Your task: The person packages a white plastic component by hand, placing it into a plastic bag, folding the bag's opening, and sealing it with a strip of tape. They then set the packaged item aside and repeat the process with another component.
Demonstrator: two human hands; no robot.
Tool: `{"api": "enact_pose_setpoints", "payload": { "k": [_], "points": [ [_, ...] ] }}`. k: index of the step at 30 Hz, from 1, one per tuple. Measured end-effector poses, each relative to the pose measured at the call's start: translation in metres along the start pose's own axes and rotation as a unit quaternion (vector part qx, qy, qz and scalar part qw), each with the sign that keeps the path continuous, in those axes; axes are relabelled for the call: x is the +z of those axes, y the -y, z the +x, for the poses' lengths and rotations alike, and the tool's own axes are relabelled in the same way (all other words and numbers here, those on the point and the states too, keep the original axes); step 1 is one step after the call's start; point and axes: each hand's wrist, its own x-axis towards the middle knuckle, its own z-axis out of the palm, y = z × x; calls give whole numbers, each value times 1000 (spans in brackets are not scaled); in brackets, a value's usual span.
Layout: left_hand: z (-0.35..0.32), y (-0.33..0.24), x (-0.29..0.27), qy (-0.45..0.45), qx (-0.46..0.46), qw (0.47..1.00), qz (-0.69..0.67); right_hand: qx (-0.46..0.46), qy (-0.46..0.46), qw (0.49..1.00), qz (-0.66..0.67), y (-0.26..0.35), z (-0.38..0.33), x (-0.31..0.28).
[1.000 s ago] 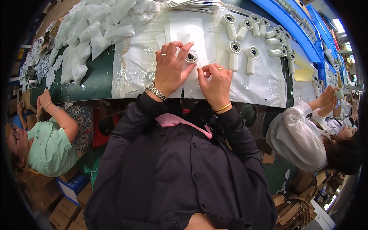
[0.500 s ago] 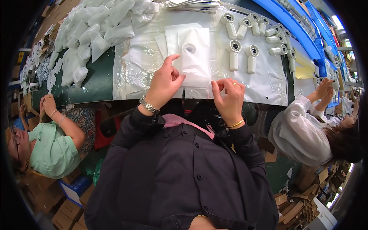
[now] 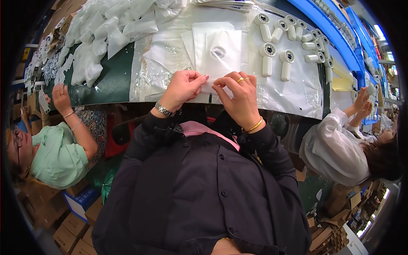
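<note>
A translucent white bag (image 3: 223,66) lies in front of me on the table, with a round white ring-shaped head showing through it. At its near left corner my left hand (image 3: 179,90) is closed, thumb and forefinger pinched at the edge. My right hand (image 3: 239,95) is closed too, its fingertips pinching the bag's near edge close beside the left. Under the bag's far end lie flat white bags (image 3: 204,29). To the right stand rows of white devices (image 3: 267,59), each with a handle and a round, dark-centred head.
Filled white bags (image 3: 110,34) are heaped at the far left. A stack of flat sheets (image 3: 227,4) lies at the back. Blue trays (image 3: 327,29) line the far right. Co-workers sit on both sides: one in a green top (image 3: 59,161), another in a white shirt (image 3: 333,148).
My hands have come together at the bag's near edge; the right moved left and the left fingers closed. The left co-worker's hand has lifted, near a small white piece.
</note>
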Motion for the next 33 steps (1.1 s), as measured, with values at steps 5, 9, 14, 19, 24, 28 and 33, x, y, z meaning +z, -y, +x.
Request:
{"api": "enact_pose_setpoints", "payload": {
  "k": [5,9,14,19,24,28,33],
  "points": [
    [-3,3,-4,6,-4,1000,-25,-2,19,1000,8,3,3,12],
    [-4,6,-2,7,6,999,-32,15,40,999,16,3,3,18],
    [-4,7,-1,26,19,999,-21,6,23,999,26,1,3,20],
    [-3,7,0,35,29,999,-27,-5,45,999,5,-1,0,22],
    [-2,12,6,30,34,999,-22,-44,71,996,-3,-6,0,14],
    [1,12,6,5,45,999,-8,-62,94,993,30,-9,-2,-9],
    [-8,5,-3,21,27,999,-16,59,1,956,286,-21,-11,-29]
  ]
}}
